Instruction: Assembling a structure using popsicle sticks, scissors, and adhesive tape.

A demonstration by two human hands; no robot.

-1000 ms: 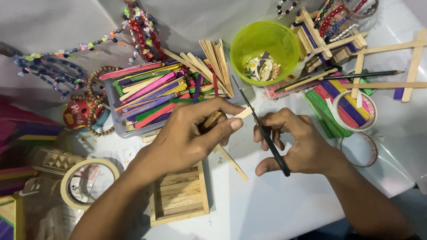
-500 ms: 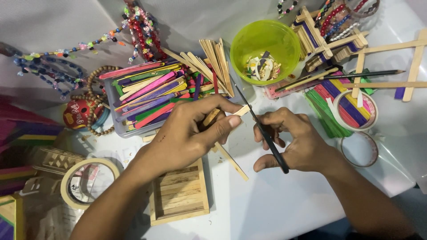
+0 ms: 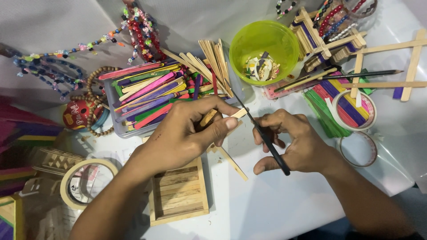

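I am mid-cut: my left hand [image 3: 187,135] pinches a plain wooden craft stick [image 3: 222,116] between thumb and fingers, holding it over the middle of the white table [image 3: 284,209]. My right hand [image 3: 296,142] is closed around the handles of black scissors [image 3: 262,133], whose blades meet the stick's free end. I judge the trimming step is in hand; the next move calls for a steady stick and a firm squeeze, with my left fingertips kept off the blades. Toward the far edge, a lime-green bowl [image 3: 249,49] holds small offcuts and paper scraps. A clear tub [image 3: 116,122] left of it is packed with coloured sticks. At the near edge lies a shallow stick-built tray [image 3: 178,189], empty.
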